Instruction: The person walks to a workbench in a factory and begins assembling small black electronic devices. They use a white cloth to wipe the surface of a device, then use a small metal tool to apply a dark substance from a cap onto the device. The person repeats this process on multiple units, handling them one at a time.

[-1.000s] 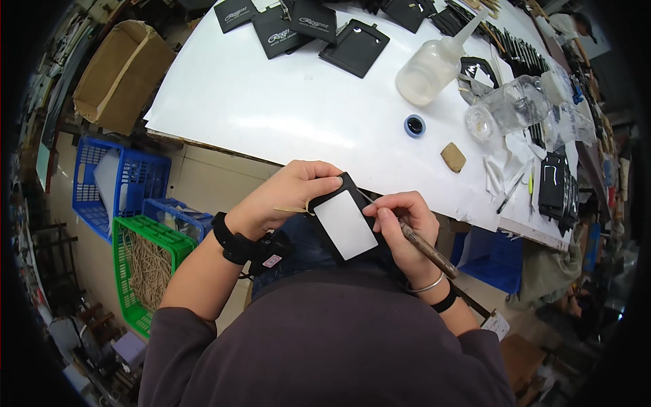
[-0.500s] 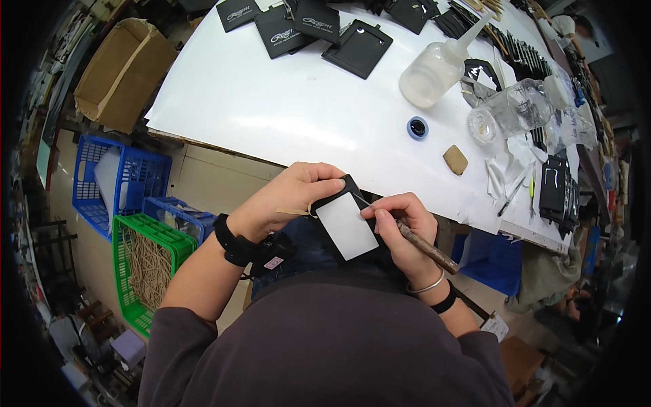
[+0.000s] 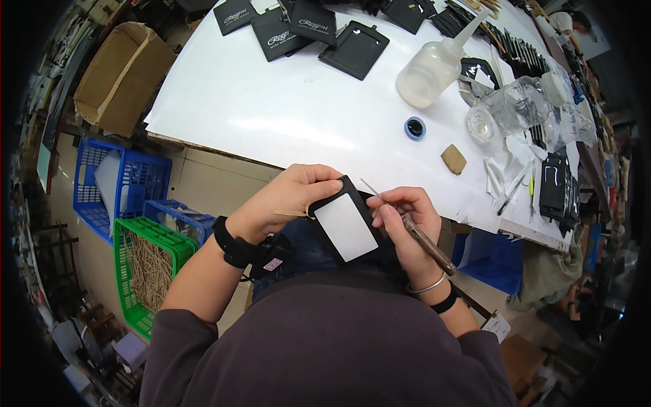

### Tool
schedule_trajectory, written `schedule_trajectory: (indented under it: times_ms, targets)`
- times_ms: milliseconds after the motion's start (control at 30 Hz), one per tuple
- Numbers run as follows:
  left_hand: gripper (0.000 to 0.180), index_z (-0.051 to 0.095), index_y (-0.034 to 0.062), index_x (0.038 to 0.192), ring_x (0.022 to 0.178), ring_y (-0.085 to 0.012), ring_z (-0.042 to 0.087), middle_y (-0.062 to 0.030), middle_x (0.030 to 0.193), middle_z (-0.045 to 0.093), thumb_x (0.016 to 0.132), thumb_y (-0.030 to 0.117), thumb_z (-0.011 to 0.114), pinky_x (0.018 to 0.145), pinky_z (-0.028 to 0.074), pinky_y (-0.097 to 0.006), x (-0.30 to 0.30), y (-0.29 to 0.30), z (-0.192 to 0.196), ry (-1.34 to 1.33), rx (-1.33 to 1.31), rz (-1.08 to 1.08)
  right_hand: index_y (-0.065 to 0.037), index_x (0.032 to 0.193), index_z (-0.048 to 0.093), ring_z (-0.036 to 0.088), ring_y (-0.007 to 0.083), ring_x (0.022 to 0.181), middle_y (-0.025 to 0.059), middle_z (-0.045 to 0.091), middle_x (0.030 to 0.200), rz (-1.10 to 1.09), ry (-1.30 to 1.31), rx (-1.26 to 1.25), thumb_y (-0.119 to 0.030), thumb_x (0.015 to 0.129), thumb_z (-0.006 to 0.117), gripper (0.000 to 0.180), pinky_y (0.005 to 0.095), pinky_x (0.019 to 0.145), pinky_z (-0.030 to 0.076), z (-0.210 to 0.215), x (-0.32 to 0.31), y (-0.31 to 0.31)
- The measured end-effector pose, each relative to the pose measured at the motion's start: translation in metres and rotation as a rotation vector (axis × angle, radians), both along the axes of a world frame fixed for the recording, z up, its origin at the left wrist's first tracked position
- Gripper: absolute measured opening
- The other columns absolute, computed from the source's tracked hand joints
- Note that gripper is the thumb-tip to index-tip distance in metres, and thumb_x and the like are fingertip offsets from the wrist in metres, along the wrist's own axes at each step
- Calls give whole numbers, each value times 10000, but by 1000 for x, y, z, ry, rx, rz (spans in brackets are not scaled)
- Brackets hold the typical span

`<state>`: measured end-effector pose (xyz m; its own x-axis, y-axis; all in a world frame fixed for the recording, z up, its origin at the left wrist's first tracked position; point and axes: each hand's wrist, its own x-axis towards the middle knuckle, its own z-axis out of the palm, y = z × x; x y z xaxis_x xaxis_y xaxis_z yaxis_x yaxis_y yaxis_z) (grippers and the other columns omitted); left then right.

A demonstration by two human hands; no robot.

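Note:
My left hand [image 3: 290, 195] is closed on the upper left corner of a black card holder [image 3: 357, 193] with a white rectangular panel [image 3: 346, 228]. A thin tan strip [image 3: 291, 213] sticks out beside those fingers. The holder is tilted in front of my body, just off the table's near edge. Between the fingers of my right hand [image 3: 412, 220] is an awl-like tool [image 3: 430, 247] with a worn wooden handle and a thin metal point. That point shows beside the holder's upper right edge, apart from the white panel.
Ahead lies a white-topped table [image 3: 271, 115] bearing several black card holders [image 3: 354, 49], a squeeze bottle [image 3: 427, 74], a small blue-rimmed round container [image 3: 415, 128], a tan block [image 3: 454, 159] and a clear jar [image 3: 519, 105]. At left stand blue crates [image 3: 146, 176], a green crate [image 3: 166, 237] and a cardboard box [image 3: 122, 78].
The awl-like tool's point has come away from the card holder's upper edge, and my right hand has shifted slightly right. My left hand keeps its hold on the card holder.

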<state>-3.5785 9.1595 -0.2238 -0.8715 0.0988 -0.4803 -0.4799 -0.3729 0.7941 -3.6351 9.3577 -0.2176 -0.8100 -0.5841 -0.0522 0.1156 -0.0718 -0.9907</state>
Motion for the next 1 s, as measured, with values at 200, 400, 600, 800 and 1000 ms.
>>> schedule_trajectory:
  times_ms: [200,400,600,800,1000]
  targets:
    - [209,593,-27,1006,786,-87,565,-39,883,618,901,129,501,718,465,-222,0,1,3,-7,-16,-1,8,936,516,552,63,726,118,641,882,68,-68,-29,7,848,538,90,192,665,463,-2,-4,4]
    - [193,604,-3,1003,799,-74,565,-32,891,629,899,134,517,742,453,-215,1,-2,1,13,-8,-23,8,914,520,569,96,693,140,635,856,48,-361,-148,-28,873,528,55,220,674,482,-3,-10,1]
    - [168,614,-1,970,741,-65,557,-20,845,625,884,116,530,689,453,-201,-1,-3,0,23,-44,-60,-3,902,521,561,120,640,102,594,754,-22,-543,-272,-51,880,538,56,261,639,508,-2,-19,3]
    - [150,618,3,936,698,-52,550,-7,806,620,870,103,529,644,448,-188,0,-3,0,23,-70,-51,-5,902,523,578,125,631,123,616,795,-5,-577,-118,-93,879,561,99,252,608,516,9,-27,-3]
    - [156,619,2,919,668,-48,539,-3,775,610,867,112,522,606,432,-182,0,-4,2,-1,-54,-50,-10,896,528,586,119,584,119,628,767,-30,-509,-82,-118,883,566,115,222,551,500,6,-22,-13]
